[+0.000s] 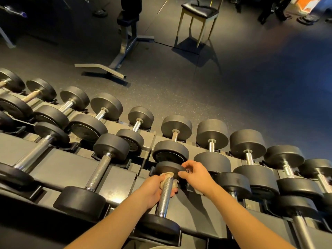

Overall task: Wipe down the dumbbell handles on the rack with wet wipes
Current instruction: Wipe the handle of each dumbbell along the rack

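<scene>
Where the lower tier meets the near edge of the rack [71, 168], one dumbbell handle [164, 200] is gripped by the left hand [152, 191] through one crumpled wet wipe [167, 176], and the far head [165, 168] is grasped by the curled right hand [195, 175]. Two more dumbbells are laid leftward, a nearer dumbbell [99, 174] and an outer dumbbell [34, 153]. Beyond, one chair [199, 9] is seen
</scene>
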`<state>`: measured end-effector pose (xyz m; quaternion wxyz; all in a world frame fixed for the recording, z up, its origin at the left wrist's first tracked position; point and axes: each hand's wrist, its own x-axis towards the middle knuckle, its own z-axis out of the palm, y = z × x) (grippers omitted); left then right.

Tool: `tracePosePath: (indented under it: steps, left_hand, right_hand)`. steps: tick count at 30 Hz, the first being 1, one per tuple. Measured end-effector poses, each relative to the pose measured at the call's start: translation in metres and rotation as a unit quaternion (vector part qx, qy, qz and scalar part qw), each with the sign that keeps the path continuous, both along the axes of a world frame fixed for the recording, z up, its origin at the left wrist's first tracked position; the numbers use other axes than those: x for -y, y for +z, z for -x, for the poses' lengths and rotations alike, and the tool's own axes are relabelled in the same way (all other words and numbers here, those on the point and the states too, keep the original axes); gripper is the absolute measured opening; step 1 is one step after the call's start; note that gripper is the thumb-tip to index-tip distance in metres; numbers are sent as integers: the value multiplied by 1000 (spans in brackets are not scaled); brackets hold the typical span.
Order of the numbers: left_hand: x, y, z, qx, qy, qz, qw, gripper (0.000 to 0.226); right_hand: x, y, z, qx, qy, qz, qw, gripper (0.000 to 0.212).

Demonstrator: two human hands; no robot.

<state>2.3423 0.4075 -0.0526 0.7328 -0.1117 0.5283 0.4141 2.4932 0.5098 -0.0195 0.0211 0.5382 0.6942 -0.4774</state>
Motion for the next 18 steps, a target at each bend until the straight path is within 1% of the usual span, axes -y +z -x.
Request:
tracePosePath:
  steps: [2, 3, 6, 7, 8, 9, 10, 11, 12, 13, 14, 15, 17, 18]
  left_hand:
    - [-8, 0, 1, 61, 13, 30, 998, 38]
    - [-11, 1, 2, 69, 10, 42, 997, 40]
    - [-16, 8, 3, 40, -22, 43, 998, 37]
    - [-15, 11, 2, 9, -35, 38, 999, 34]
    - [-14, 13, -1, -51, -50, 32, 997, 30]
    - [-12, 10, -5, -137, -73, 21, 988, 23]
    - [-9, 5, -9, -238, -113, 4, 965, 18]
    - [-6, -1, -14, -336, -167, -17, 927, 17]
    - [-4, -6, -18, -411, -212, -38, 886, 17]
    - [-3, -8, -21, -456, -227, -49, 859, 18]
    - [-3, -9, -22, -466, -212, -53, 857, 19]
    - [-4, -9, -20, -442, -177, -52, 878, 22]
    - [-8, -13, -12, -326, -88, -36, 941, 29]
    - [-7, -12, -8, -257, -58, -32, 964, 32]
  right_hand:
    - [3, 5, -4, -10, -3, -1, 1000, 14]
    - [6, 5, -4, -5, 4, -16, 1000, 12]
    - [10, 0, -1, 1, 6, -49, 999, 10]
    - [11, -2, -1, -2, 2, -48, 999, 10]
    - [11, -3, -1, -8, -2, -45, 999, 9]
    - [10, -5, -2, -11, -4, -41, 999, 9]
    - [10, -5, -2, -15, -5, -38, 999, 10]
    - [10, -5, -3, -17, -6, -37, 999, 10]
    - [10, -5, -3, -19, -7, -37, 999, 10]
    - [10, -6, -4, -20, -6, -38, 999, 10]
    - [9, -7, -5, -22, -6, -38, 999, 10]
    - [9, -8, -6, -24, -5, -36, 999, 10]
    - [8, -9, -10, -30, -6, -25, 999, 11]
    - [8, -9, -12, -31, -6, -23, 999, 12]
